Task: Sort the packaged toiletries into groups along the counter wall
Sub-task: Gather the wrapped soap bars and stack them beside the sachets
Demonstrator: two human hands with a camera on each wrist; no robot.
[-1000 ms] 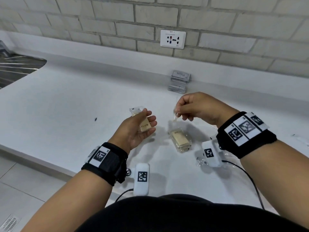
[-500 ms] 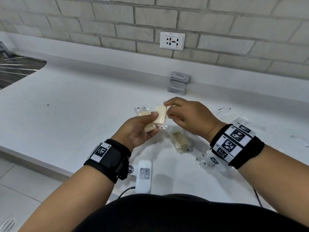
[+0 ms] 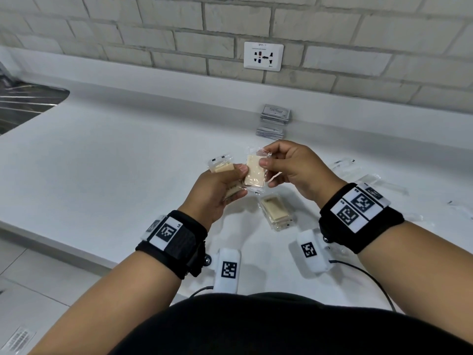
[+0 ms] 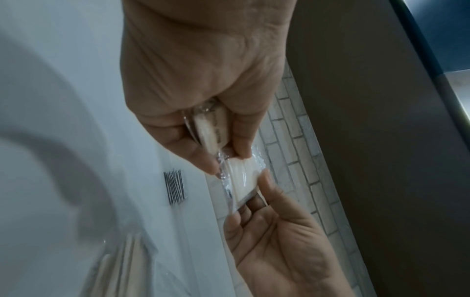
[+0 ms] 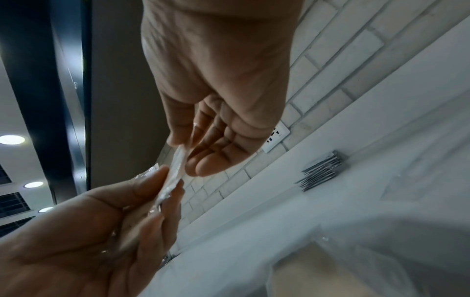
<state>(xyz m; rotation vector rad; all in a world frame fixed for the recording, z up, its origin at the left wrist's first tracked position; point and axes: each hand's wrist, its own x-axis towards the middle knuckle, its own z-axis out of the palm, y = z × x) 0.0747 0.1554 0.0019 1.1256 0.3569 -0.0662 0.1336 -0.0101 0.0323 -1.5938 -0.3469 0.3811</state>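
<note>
Above the table (image 3: 107, 160), the right hand (image 3: 294, 170) pinches a wrapped soap bar (image 3: 254, 174) by its upper end, passing it toward the left hand (image 3: 215, 193), which grips other wrapped bars (image 3: 220, 167). More bars (image 3: 275, 212) lie below on the table. The bar looks light and stiff, its film slippery; gripping the flat faces seems safest.

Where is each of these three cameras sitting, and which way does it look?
Head: worn on the head, looking down at the counter; both forearms show.
Left wrist: looks along the left hand at its soap packet.
Right wrist: looks along the right hand toward the wall socket.
All share the soap packet both hands hold.
</note>
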